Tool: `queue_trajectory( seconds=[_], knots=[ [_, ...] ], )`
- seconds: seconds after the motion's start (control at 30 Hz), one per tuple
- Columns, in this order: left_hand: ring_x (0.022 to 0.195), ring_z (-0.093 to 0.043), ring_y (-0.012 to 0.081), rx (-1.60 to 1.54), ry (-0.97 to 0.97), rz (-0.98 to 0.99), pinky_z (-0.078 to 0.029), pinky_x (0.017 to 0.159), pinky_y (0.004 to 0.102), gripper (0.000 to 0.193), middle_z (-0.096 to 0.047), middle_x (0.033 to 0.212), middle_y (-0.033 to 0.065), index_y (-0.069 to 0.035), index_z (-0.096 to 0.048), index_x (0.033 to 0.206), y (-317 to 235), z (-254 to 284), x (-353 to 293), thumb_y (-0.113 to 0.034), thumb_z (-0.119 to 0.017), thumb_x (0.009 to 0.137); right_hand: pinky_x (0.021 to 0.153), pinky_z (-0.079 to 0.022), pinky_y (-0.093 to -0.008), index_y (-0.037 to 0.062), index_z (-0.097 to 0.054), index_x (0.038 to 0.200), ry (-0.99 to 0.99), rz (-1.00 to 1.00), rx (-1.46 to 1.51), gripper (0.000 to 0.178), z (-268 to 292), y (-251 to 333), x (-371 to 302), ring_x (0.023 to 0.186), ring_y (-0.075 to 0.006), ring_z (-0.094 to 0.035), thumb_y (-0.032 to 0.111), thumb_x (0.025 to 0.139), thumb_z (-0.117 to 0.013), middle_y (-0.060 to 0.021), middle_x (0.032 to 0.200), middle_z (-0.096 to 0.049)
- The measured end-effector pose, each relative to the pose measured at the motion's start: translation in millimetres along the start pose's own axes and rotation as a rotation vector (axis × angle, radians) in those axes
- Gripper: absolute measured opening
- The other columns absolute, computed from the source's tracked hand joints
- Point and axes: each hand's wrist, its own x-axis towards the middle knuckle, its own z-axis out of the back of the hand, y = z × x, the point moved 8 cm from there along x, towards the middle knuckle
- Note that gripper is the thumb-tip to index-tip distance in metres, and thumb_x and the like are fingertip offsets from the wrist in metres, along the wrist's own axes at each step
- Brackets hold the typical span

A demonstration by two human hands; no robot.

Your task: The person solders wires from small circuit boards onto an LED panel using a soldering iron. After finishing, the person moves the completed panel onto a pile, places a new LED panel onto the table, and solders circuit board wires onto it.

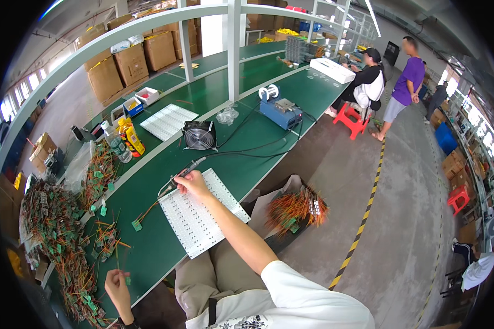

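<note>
My right hand grips a soldering iron over the far left corner of a white panel dotted with rows of small parts. The panel lies at the table's near edge. Beside that corner, a small green circuit board rests on the table, its orange wires running up to the panel. Lower left, my left hand is closed in a pinch on a wired circuit board, partly hidden by the fingers. Just beyond it lies a loose clump of wired boards.
A big heap of wired boards covers the table's left. Farther back are a fan, a blue soldering station, bottles and another white panel. A wire bundle sits right of my lap. People are farther off.
</note>
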Motion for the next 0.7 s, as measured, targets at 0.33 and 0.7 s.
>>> queue_trajectory(
  seconds=[0.33,0.7],
  knots=[
    [0.073,-0.067,0.0132,-0.161,0.127,-0.048,-0.049,0.067,0.0230,0.013,-0.070,0.080,0.0137,0.007,-0.056,0.097,-53,-79,15,-0.005,-0.054,0.093,0.045,-0.041,-0.0235,0.0022,-0.062,0.085,0.000,-0.025,-0.005,0.014,4,-4,4,0.051,-0.0109,-0.056,0.015,0.086,-0.067,-0.0042,0.066,-0.061],
    [0.076,-0.069,0.0159,-0.331,-0.029,0.067,-0.051,0.067,0.0244,0.013,-0.070,0.080,0.0136,0.008,-0.060,0.096,-47,-84,46,-0.004,-0.054,0.093,0.047,-0.042,-0.0231,0.0034,-0.061,0.088,-0.006,-0.125,0.002,0.014,-12,-15,4,0.053,-0.0098,-0.056,0.016,0.086,-0.067,-0.0028,0.067,-0.060]
  ],
)
